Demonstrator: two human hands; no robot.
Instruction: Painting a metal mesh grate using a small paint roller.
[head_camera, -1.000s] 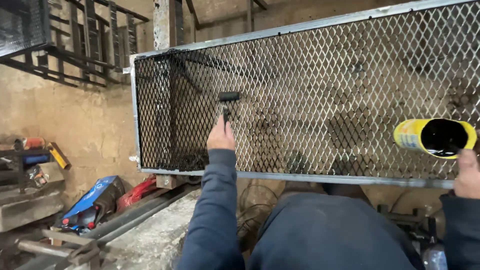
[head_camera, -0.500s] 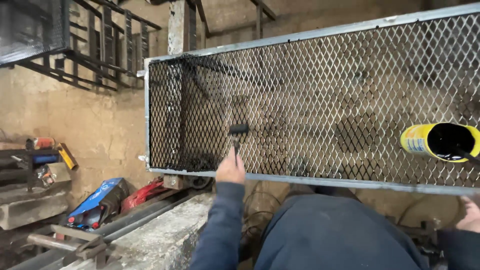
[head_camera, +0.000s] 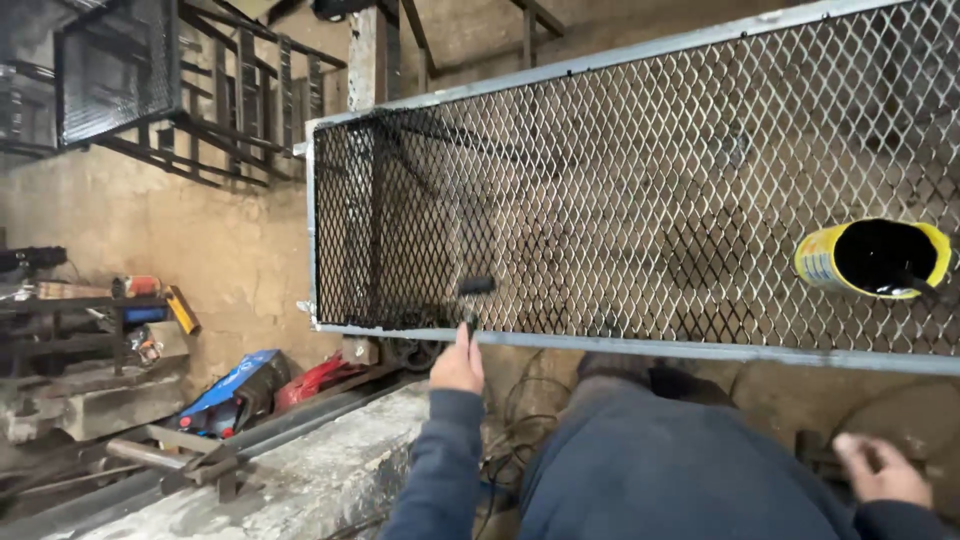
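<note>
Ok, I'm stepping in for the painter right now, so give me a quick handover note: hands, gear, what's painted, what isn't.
Left hand: grips the small paint roller against the mesh panel, near its lower left.
Right hand: empty, low, off the panel.
Paint can: open, black paint inside, sitting on the mesh at right.
Done: left end looks black.
Left: the rest of the mesh and the grey frame look bare.

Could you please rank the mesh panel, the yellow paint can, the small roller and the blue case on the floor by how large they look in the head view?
1. Mesh panel, by far.
2. Blue case and yellow paint can: look alike, and they lie at different distances, so unranked.
3. Roller, held by the left hand.
</note>
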